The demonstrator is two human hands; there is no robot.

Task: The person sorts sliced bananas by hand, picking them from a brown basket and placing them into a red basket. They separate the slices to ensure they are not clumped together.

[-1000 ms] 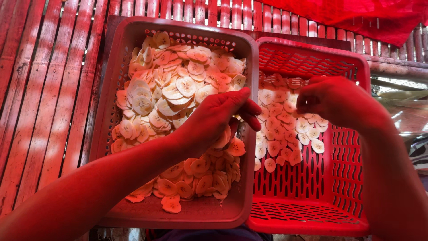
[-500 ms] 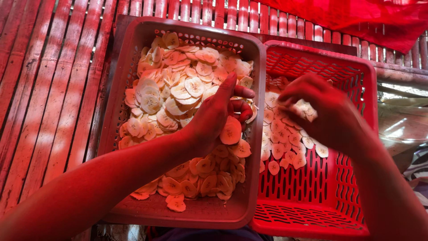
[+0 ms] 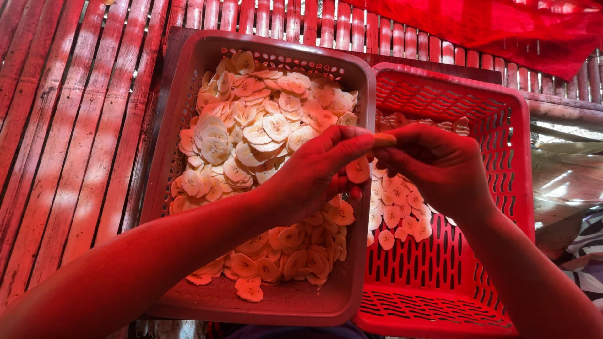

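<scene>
Head view: near the middle, the left hand [image 3: 314, 172] and right hand [image 3: 440, 166] meet fingertip to fingertip, pinching one banana chip [image 3: 383, 139] above the rims of two baskets. Left basket [image 3: 188, 81] is heaped with banana slices [image 3: 264, 132]; right basket [image 3: 502, 125] holds fewer. Beyond, bamboo slats [image 3: 63, 125].

Both forearms run off the bottom edge, so nothing past them shows. The left hand [image 3: 314, 176] covers slices in the left basket [image 3: 188, 69]; the right hand [image 3: 440, 166] hides part of the pile in the red basket [image 3: 521, 157]. That basket's near corner is cut off, and whether further slices lie inside either palm cannot be told.
</scene>
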